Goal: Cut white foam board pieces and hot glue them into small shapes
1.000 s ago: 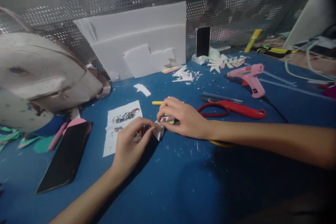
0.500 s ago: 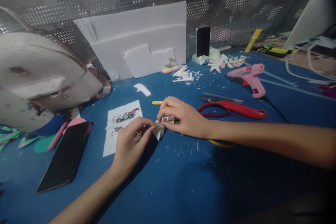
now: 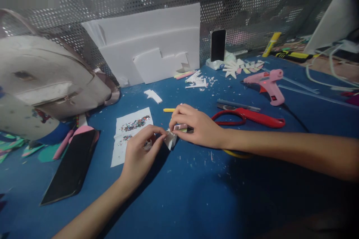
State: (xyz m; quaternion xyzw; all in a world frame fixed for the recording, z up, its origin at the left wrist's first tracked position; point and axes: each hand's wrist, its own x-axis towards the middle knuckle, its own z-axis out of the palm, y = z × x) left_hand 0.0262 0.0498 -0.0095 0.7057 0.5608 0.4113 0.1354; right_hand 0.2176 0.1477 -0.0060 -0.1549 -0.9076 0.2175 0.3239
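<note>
A small folded white paper piece (image 3: 170, 142) is held between both hands, low over the blue table. My left hand (image 3: 143, 149) pinches its left side with thumb and forefinger. My right hand (image 3: 193, 125) grips the right side with bent fingers, which hide part of it. Just under the right hand's fingers, small pink and pale green strips (image 3: 181, 128) show. A yellow stick (image 3: 168, 110) lies just beyond that hand. Left of the hands, a white sheet (image 3: 119, 151) carries shiny multicoloured flakes (image 3: 136, 123), partly behind my left hand.
Right of my hands lie red-handled scissors (image 3: 258, 117), a box cutter-like grey tool (image 3: 238, 104) and a pink glue gun (image 3: 270, 86). A dark phone (image 3: 70, 168) and a pale backpack (image 3: 56, 78) are at left. White boards (image 3: 157, 37), paper scraps (image 3: 196, 80) and an upright phone (image 3: 218, 44) stand or lie behind.
The whole view has shifted slightly. Both hands keep nearly the same pose on the white paper piece.
</note>
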